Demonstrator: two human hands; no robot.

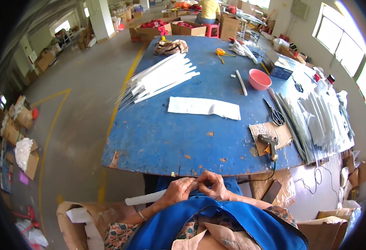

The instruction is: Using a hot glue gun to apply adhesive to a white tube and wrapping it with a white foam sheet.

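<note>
Below the near edge of the blue table [170, 137], over your lap, both your hands meet on a small white piece: your left hand [178, 191] pinches it from the left and your right hand [213, 186] closes on it from the right, fingertips nearly touching, so neither hand is slack. What exactly lies between the fingers is too small to make out; a white tube [145, 198] runs out leftward from under your left wrist, and it looks as though you are working its end. To my mind, the step goes best if you keep the piece pinched close to the fingertips, hold your wrists steady against your blue apron [216, 221], and let one hand do the holding while the other does the fine work. Keep the long end of the tube from catching on the cardboard box [103, 212] at your left. On the table, the glue gun [270, 143] rests on a cardboard scrap near the right end of the near edge, with scissors [276, 114] just beyond it; a white strip [203, 107] lies mid-table and a sheaf of white sticks [160, 79] toward the far left.
</note>
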